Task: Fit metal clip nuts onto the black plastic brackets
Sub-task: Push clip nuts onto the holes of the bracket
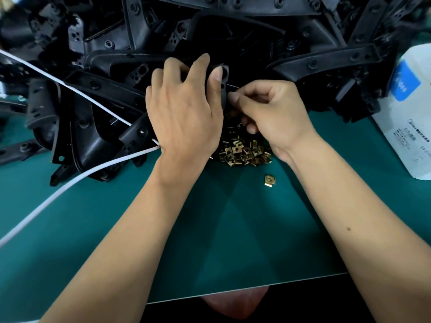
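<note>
A big heap of black plastic brackets (112, 94) covers the far half of the green table (233, 229). My left hand (184, 113) grips the end of one black bracket (224, 75) near the middle, thumb on top of it. My right hand (270, 113) is curled beside that bracket end, its fingertips pinched against the bracket's edge; whatever they hold is hidden. Below both hands lies a pile of brass-coloured metal clip nuts (245, 152). One loose clip nut (270, 181) lies apart, nearer to me.
A white cable (70, 183) runs from the left across the brackets to my left wrist. A white bag with blue print (410, 117) stands at the right edge. The table's near edge (245, 289) runs below my forearms.
</note>
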